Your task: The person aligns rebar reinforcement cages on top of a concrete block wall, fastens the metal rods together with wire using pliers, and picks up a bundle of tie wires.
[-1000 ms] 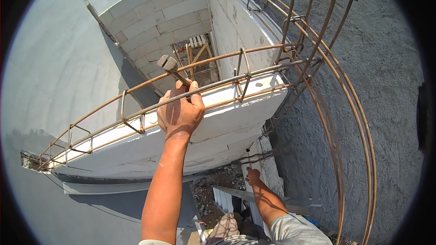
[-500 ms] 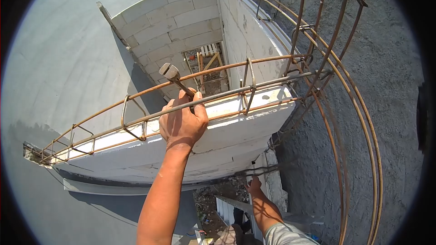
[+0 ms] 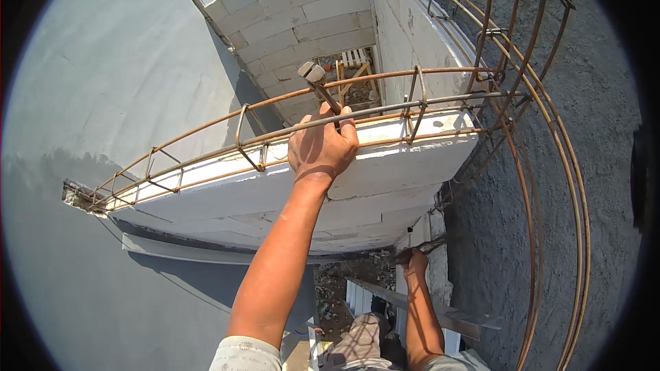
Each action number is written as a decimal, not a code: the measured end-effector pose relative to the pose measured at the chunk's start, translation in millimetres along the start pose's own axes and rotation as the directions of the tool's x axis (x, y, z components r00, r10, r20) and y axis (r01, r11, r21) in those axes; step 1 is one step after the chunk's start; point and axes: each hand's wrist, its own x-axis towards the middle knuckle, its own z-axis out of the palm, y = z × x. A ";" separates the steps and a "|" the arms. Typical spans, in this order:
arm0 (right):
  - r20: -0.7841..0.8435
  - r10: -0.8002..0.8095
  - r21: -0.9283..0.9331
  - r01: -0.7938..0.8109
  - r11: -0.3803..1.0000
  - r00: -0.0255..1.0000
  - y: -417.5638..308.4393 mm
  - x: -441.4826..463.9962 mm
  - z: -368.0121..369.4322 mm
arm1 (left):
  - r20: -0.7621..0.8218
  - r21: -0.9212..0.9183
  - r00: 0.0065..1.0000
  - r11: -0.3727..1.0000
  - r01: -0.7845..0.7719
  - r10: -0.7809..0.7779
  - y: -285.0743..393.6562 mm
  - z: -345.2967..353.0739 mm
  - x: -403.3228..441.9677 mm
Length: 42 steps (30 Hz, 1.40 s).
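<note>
My left hand (image 3: 322,145) is closed at the top of the pale block wall (image 3: 385,165). From its fingers rises a metal tool that looks like pincers (image 3: 313,74), its split head pointing up. The long bars of a rebar cage (image 3: 275,135) run along the wall top, and one passes across my left fingers. Lower down on the right, my right hand (image 3: 415,261) is closed around a dark thin bundle (image 3: 432,245), like wire or rods. It is too dark to make out exactly.
Long curved rebars (image 3: 574,185) rise at the right, before a rough grey wall (image 3: 608,254). A smooth grey surface (image 3: 110,130) spreads on the left. Far below are rubble (image 3: 333,288) and a board (image 3: 454,321). A pallet (image 3: 355,59) shows beyond the wall.
The view has shifted, so the wall and cage sit further right and higher. My left hand keeps its place with the pincers. The dark bundle at my right hand is less blurred.
</note>
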 end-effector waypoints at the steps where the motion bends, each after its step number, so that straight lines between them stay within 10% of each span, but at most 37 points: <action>1: 0.036 -0.031 0.004 0.030 1.000 0.999 -7.5 -17.6 -7.1 | 0.050 -0.013 0.999 1.000 0.017 -0.016 1.3 -3.4 -0.1; 4: 0.111 -0.063 -0.209 0.085 0.974 0.992 -51.8 -76.6 -33.4 | 0.195 0.141 0.969 0.982 0.126 -0.152 5.4 -3.5 6.5; 7: 0.100 -0.257 -0.781 0.236 0.578 0.961 -94.6 -110.5 -59.1 | 0.271 0.178 0.954 0.981 0.077 -0.124 5.7 -2.7 15.0; 10: 0.141 -0.527 -0.902 0.328 0.280 0.838 -102.2 -140.6 -61.2 | 0.212 0.188 0.973 0.981 0.054 -0.094 2.3 2.1 16.1; 27: -0.069 -0.232 -0.306 0.201 0.930 0.970 -129.4 -175.4 -51.3 | 0.236 0.148 0.971 0.989 0.001 -0.036 -5.9 5.3 21.3; 32: 0.239 -0.031 -0.726 0.199 0.658 0.971 -125.0 -216.1 -54.2 | 0.236 0.166 0.972 0.985 -0.045 0.005 -5.5 4.3 17.8; 35: 0.252 -0.048 -0.967 0.253 0.022 0.967 -86.4 -225.2 -79.2 | 0.239 0.170 0.971 0.985 -0.041 -0.001 -7.1 4.7 18.4; 42: 0.269 0.209 -0.953 0.291 -0.083 0.940 -63.0 -210.6 -112.6 | 0.220 0.193 0.976 0.981 -0.033 -0.010 -5.7 9.9 20.2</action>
